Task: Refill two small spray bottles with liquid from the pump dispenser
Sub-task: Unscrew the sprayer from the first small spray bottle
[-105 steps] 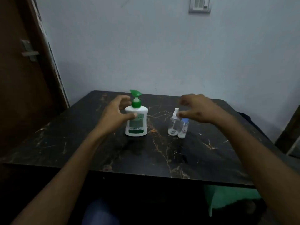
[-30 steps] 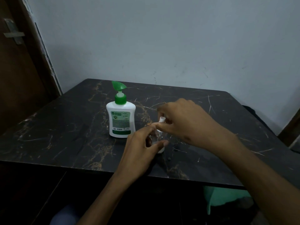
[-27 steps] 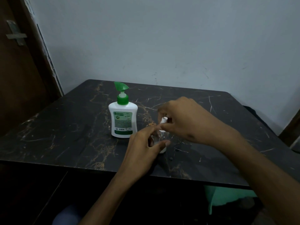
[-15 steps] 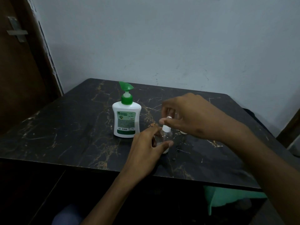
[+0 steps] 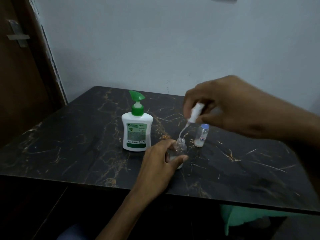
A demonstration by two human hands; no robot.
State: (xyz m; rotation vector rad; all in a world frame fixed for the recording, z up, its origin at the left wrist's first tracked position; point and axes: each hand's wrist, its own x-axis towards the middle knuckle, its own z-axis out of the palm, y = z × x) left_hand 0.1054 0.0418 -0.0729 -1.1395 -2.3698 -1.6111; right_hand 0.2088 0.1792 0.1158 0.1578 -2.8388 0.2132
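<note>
A white pump dispenser (image 5: 136, 130) with a green pump head stands upright near the middle of the black marble table (image 5: 69, 146). To its right my left hand (image 5: 159, 163) grips a small clear spray bottle (image 5: 181, 148) that stands on the table with its neck uncovered. Above it my right hand (image 5: 230, 108) pinches the white spray cap (image 5: 194, 113); its thin dip tube hangs down to the bottle's mouth. A second small clear bottle (image 5: 200, 135) with a blue cap stands just right of the first, under my right hand.
A pale wall rises behind the table, and a dark wooden door (image 5: 19, 75) with a metal latch stands at the left. Green cloth (image 5: 242, 220) shows below the table's front edge at the right.
My right hand has unscrewed the spray cap and lifted it up off the clear bottle, drawing the dip tube out. My left hand keeps hold of the bottle.
</note>
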